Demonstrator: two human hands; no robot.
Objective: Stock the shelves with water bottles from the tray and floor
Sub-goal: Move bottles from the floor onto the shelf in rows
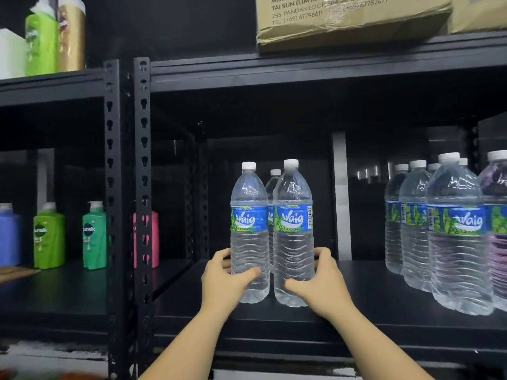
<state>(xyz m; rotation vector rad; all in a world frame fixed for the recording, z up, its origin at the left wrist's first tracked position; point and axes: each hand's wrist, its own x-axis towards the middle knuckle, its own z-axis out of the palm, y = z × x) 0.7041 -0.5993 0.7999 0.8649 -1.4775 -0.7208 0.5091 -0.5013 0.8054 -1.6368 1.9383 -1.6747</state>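
Bottles (249, 231) stood gripped low, one in each hand (225, 278) (321, 281); a nudge could topple the one behind (274, 187).

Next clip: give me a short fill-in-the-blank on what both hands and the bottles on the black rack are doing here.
1. The left hand and right hand each grip one clear plastic water bottle with a ____ cap.
2. Both gripped bottles, left and right, stand ____ on the black metal shelf.
3. The larger group of water bottles stands to the ____ of the gripped pair.

Missing words: white; upright; right
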